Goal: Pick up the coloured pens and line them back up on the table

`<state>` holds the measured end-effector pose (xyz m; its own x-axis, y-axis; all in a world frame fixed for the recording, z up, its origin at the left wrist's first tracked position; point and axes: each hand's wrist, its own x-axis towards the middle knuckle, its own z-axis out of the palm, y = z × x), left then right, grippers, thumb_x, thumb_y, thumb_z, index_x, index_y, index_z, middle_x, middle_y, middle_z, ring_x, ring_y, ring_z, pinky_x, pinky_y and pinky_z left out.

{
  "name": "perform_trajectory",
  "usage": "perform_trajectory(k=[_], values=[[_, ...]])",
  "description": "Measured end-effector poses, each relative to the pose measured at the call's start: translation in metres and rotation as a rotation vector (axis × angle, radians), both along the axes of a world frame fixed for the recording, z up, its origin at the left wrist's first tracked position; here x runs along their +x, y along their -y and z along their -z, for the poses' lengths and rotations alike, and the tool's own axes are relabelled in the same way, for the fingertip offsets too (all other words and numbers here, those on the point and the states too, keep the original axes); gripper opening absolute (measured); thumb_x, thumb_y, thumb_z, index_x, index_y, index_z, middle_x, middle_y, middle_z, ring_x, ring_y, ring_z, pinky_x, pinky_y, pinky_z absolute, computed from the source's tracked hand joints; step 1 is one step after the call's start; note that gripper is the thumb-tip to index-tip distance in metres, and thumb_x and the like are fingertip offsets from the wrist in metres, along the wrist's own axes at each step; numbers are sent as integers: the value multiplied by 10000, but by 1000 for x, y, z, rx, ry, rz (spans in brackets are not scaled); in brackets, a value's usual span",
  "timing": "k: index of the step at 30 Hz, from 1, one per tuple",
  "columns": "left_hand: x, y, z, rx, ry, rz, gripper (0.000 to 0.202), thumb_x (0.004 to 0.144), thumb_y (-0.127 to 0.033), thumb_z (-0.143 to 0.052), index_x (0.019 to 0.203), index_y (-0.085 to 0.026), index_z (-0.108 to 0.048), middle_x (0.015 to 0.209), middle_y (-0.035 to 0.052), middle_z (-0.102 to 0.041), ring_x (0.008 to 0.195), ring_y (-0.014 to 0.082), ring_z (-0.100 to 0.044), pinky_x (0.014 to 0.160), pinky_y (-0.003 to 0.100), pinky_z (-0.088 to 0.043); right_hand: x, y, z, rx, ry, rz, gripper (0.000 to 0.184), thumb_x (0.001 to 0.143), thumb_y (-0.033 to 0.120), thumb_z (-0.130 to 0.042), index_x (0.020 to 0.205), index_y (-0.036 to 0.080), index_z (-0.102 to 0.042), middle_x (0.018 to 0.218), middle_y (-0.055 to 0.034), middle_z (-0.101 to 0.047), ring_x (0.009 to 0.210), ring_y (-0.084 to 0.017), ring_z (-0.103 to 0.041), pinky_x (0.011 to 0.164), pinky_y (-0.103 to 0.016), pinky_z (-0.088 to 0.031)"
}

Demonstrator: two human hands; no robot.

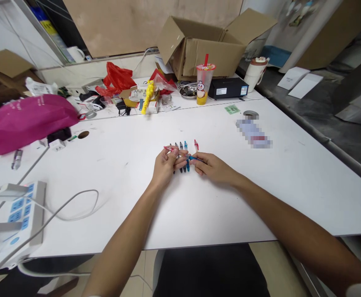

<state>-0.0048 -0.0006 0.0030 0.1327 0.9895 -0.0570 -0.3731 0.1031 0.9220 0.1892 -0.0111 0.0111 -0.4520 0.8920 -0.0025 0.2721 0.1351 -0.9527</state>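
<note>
Several pens [183, 147] lie side by side on the white table [217, 198], red, black and blue ones. My left hand [167, 166] pinches a thin red pen part [169, 148] above them. My right hand [214, 166] grips a blue pen part [194, 158], its tip pointing toward the left hand's fingers. A small red cap [195, 144] lies just right of the row of pens. Both hands meet over the near ends of the pens.
A pink bag [26, 121] and a power strip [16, 218] with cables sit at the left. At the back stand an open cardboard box [205, 45], a drink cup [204, 84], a black box [228, 87] and red bags [117, 78].
</note>
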Motion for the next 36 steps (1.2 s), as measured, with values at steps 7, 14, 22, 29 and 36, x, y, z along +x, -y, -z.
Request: perform_trajectory(k=[7, 14, 22, 29, 36], values=[[4, -1, -2, -98, -15, -63, 273, 897, -385, -756, 989, -159, -633, 1044, 142, -786, 764, 153, -763, 711, 250, -616, 0, 1, 5, 181, 29, 171, 265, 989, 488, -557, 990, 235, -637, 884, -31, -707, 702, -166, -587, 662, -331, -455], [3, -1, -3, -110, -2, -65, 223, 932, -371, -711, 995, -182, -610, 1073, 135, -785, 796, 164, -771, 725, 269, -622, 1, -5, 13, 194, -68, 236, 277, 957, 451, -605, 1149, 252, -598, 1045, -73, -701, 833, -204, -632, 708, -368, -514], [3, -3, -1, -113, -2, -80, 251, 922, -390, -725, 992, -182, -603, 1110, 135, -780, 817, 167, -778, 747, 277, -625, 2, -6, 13, 212, -64, 284, 349, 933, 450, -648, 1214, 259, -569, 988, -43, -662, 768, -184, -615, 691, -361, -512], [2, -2, -3, -112, -9, -86, 218, 950, -373, -690, 976, -174, -606, 1118, 146, -778, 839, 172, -780, 758, 276, -626, 0, -6, 15, 260, -46, 311, 377, 916, 393, -661, 1256, 258, -572, 1154, -90, -633, 989, -235, -615, 722, -365, -545], [2, -4, -2, -147, 41, -127, 168, 987, -328, -631, 958, -168, -589, 1092, 157, -776, 834, 179, -784, 721, 257, -629, -1, -4, 6, 230, -58, 302, 202, 915, 423, -658, 1002, 242, -674, 1042, -64, -659, 885, -206, -608, 633, -323, -517]])
